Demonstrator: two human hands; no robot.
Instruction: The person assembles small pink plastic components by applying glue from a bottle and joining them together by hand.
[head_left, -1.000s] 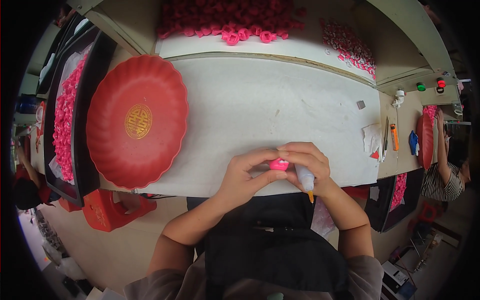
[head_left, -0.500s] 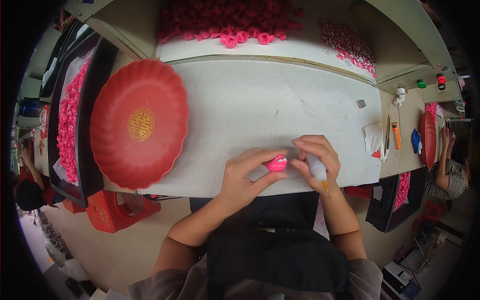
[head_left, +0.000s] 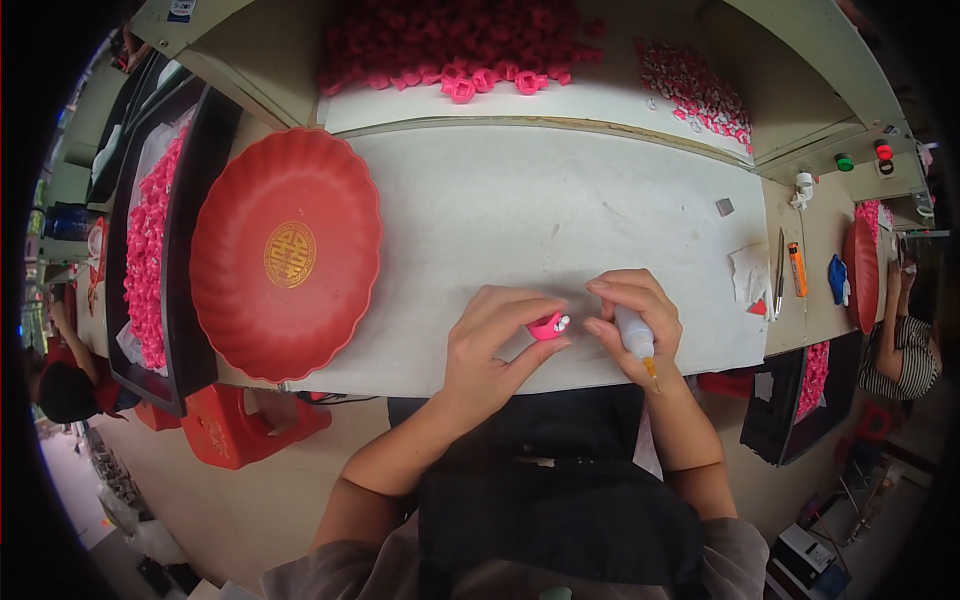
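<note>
Between thumb and fingers, my left hand (head_left: 492,345) grips a small rounded pink plastic piece (head_left: 546,327) with a white patch on its right side. A short distance to its right, my right hand (head_left: 640,315) is wrapped round a translucent squeeze bottle (head_left: 634,330). The bottle's amber nozzle with a thin needle tip points down toward my wrist. The thumb and forefinger of that hand are near the pink piece but apart from it. Both hands are above the front part of the white-covered worktable (head_left: 480,220).
A scalloped red tray (head_left: 340,220) lies left, beside a black bin of pink pieces (head_left: 150,250). The shelf behind holds heaped pink parts (head_left: 460,50) and small pink-and-white pieces (head_left: 700,95). Tweezers (head_left: 779,270) and an orange tube (head_left: 797,270) lie right. Other people sit at both sides.
The pink piece has turned slightly in my left hand, so its white patch faces more to the right. My right hand keeps its hold on the bottle. The whole view has shifted a little.
</note>
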